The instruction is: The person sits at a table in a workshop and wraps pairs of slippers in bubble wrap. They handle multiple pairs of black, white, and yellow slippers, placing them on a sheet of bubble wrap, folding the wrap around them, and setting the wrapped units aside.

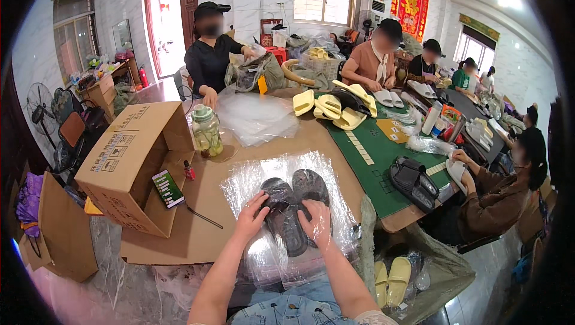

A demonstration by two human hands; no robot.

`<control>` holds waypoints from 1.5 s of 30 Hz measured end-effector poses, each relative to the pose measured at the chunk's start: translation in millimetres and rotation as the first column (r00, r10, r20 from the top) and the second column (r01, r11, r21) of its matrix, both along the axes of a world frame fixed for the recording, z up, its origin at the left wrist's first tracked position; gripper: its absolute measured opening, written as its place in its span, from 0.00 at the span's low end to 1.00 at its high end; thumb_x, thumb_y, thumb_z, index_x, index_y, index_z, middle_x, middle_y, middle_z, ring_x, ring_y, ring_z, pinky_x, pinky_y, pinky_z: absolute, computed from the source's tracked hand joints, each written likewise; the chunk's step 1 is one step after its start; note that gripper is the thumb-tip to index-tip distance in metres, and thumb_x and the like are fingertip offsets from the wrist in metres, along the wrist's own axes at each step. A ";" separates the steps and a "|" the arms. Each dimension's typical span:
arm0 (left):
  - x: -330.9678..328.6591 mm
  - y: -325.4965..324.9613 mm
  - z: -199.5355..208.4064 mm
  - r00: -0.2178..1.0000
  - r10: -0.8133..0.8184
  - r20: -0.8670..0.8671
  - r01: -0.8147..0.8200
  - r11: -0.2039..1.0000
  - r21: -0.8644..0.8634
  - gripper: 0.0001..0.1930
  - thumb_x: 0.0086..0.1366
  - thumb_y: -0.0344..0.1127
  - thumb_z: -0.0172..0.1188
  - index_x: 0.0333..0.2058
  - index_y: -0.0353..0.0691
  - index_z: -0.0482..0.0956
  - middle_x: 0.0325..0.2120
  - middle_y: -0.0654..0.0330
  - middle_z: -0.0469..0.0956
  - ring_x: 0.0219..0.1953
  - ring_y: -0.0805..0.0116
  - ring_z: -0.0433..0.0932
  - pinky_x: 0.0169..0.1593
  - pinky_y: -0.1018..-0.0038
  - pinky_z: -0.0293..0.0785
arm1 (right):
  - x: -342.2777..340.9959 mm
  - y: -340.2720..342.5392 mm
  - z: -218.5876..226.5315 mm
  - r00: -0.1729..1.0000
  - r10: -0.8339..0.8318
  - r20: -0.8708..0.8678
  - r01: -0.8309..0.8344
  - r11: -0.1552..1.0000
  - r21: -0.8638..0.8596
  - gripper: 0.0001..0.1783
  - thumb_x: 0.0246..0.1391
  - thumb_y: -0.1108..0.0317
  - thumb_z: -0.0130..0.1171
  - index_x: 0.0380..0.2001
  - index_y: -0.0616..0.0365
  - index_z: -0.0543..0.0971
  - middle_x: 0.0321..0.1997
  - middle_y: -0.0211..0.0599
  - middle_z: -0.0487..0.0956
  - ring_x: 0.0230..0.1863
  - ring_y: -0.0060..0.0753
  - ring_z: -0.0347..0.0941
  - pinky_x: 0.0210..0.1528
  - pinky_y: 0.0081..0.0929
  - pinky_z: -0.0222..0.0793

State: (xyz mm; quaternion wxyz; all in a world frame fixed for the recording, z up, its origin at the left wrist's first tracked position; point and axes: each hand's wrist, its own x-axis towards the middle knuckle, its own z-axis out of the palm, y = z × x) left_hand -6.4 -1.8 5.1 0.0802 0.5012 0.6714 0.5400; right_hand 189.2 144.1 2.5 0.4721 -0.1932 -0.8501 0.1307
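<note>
A pair of black slide sandals [286,229] lies before me on a stack of clear plastic bags [248,184], with shiny film over at least part of the pair. My left hand [253,212] rests on the left slide near its strap, fingers apart and slightly bent. Across from it, my right hand [316,220] lies on the right slide, its thumb spread toward the middle and its fingers stretched out. Both hands press from above; neither wraps round a slide. Glare on the film hides where the bag's edges run.
Left of the bags are an open cardboard box [135,169], a phone [168,188] and a glass jar [206,133]. Yellow slides [335,109] are piled beyond; black sandals [413,182] lie on the green mat [365,172]. A sack [443,265] hangs at right. Several people work around the tables.
</note>
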 end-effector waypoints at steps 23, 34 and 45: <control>0.9 0.7 -2.3 1.000 -0.002 0.000 0.002 1.000 0.008 0.22 0.69 0.39 0.60 0.60 0.42 0.77 0.65 0.53 0.72 0.67 0.50 0.69 0.69 0.62 0.63 | 127.8 -86.3 173.7 0.578 0.805 -0.137 -0.534 0.245 -0.809 0.05 0.57 0.70 0.68 0.34 0.60 0.87 0.30 0.31 0.86 0.32 0.26 0.81 0.35 0.24 0.73; -0.5 1.3 1.3 0.999 0.002 -0.051 -0.004 0.999 -0.037 0.22 0.70 0.42 0.58 0.61 0.45 0.76 0.67 0.53 0.69 0.68 0.50 0.67 0.70 0.62 0.62 | -9.0 -7.7 79.2 0.773 -0.141 0.619 0.287 0.947 -0.142 0.28 0.54 0.44 0.67 0.29 0.65 0.80 0.31 0.51 0.83 0.35 0.56 0.82 0.38 0.45 0.77; 4.0 0.3 -5.7 0.970 0.103 -0.218 -0.124 0.989 -0.085 0.32 0.74 0.53 0.52 0.71 0.48 0.61 0.67 0.42 0.65 0.68 0.39 0.63 0.70 0.55 0.60 | -33.6 6.7 12.0 0.907 -0.204 0.369 0.266 0.956 -0.126 0.19 0.54 0.54 0.65 0.25 0.60 0.74 0.24 0.49 0.81 0.28 0.58 0.79 0.33 0.51 0.75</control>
